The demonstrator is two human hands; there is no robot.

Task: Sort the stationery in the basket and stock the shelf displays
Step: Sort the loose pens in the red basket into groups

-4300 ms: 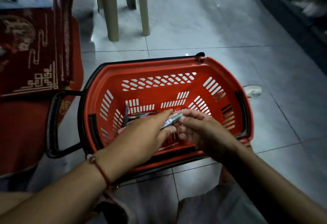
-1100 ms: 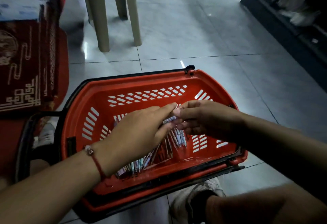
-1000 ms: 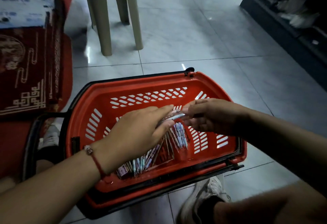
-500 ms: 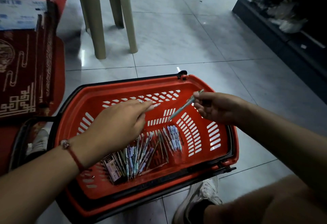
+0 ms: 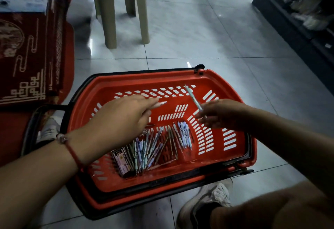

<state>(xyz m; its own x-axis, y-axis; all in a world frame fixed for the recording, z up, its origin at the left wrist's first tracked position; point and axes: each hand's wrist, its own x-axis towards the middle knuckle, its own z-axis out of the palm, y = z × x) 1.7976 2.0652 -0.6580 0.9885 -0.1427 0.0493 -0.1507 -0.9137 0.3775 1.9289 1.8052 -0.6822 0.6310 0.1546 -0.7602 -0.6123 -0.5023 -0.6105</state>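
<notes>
A red plastic basket (image 5: 233, 91) is sitting on the grey tiled floor (image 5: 207, 29), its black handles (image 5: 45, 109) folded down around the rim. The right hand (image 5: 222, 114) is hovering over the right half of the basket and pinching a single light-coloured pen (image 5: 193, 97) between thumb and fingertips; the pen is slanting up and to the left, its free end standing clear above the far slotted wall. The left hand (image 5: 122, 120) is hovering over the left half, palm down, fingers extended loosely toward the far wall; something pale is showing at its fingertips, but I cannot tell whether it is a long nail or a small held item, so the grip of this hand is not determinable. A red cord bracelet (image 5: 71, 149) with a bead is circling the left wrist. On the basket floor, a loose heap of pens (image 5: 150, 149) is lying mostly lengthwise toward the near wall, with a tidier cluster of white-and-blue pens (image 5: 184, 134) lying just right of it. A small dark boxed pack (image 5: 122, 161) is lying at the left edge of the heap, touching it. A light sneaker (image 5: 207, 201) is showing near the basket's near right corner, another (image 5: 47, 131) at its left side. A beige plastic stool (image 5: 124, 10) is standing beyond the basket, a red patterned mat (image 5: 23, 48) is lying at left, and a dark shelf unit (image 5: 298, 20) is running along the upper right, its contents too dim to identify.
</notes>
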